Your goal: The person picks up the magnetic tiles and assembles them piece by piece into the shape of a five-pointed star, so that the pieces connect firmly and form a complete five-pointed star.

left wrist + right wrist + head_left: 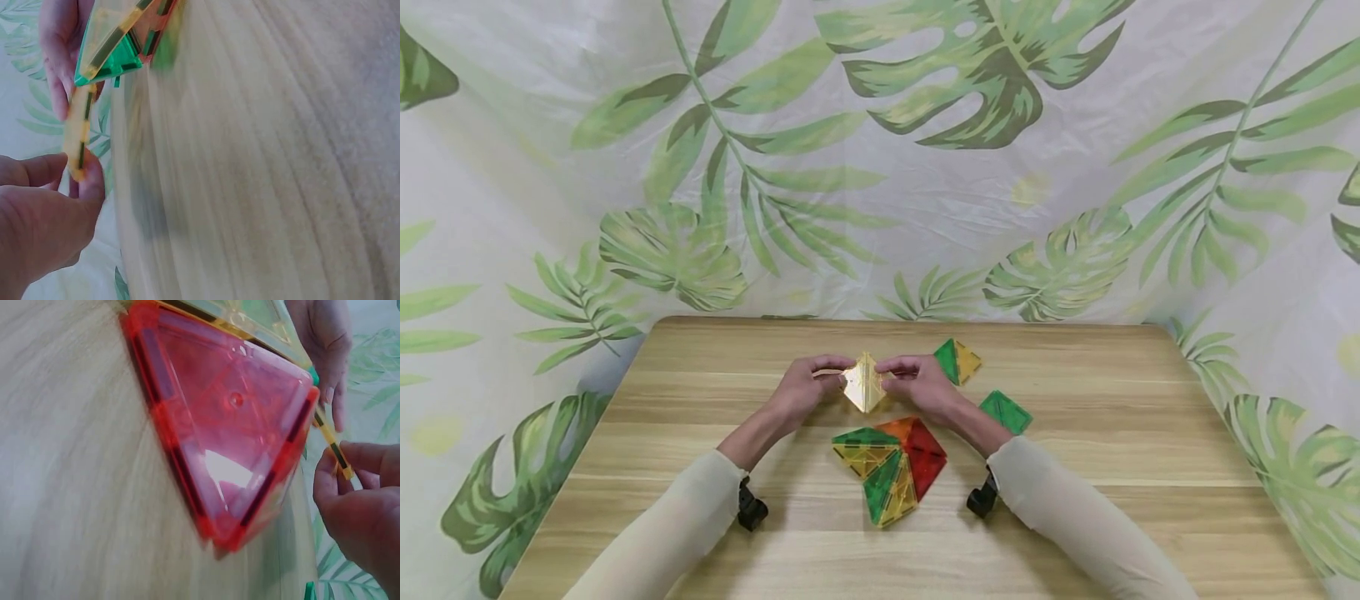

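Note:
Two clear yellow triangular magnetic tiles (862, 385) meet edge to edge in a diamond, raised between both hands. My left hand (799, 390) pinches the left corner between thumb and fingers. At the right corner, my right hand (927, 386) does the same. The left wrist view shows the yellow tiles (77, 128) nearly edge-on in the left fingertips. Nearer to me lies a folded cluster of joined tiles, with a red tile (927, 458), an orange tile (898, 430), green tiles (877, 492) and yellow tiles (867, 458). In the right wrist view the red tile (219, 419) stands tilted, close to the camera.
A green and yellow tile pair (957, 361) lies behind the right hand. Right of the right wrist is a pair of green tiles (1006, 412). All sit on a wooden table (1112, 400), whose back edge meets a leaf-patterned cloth (925, 225).

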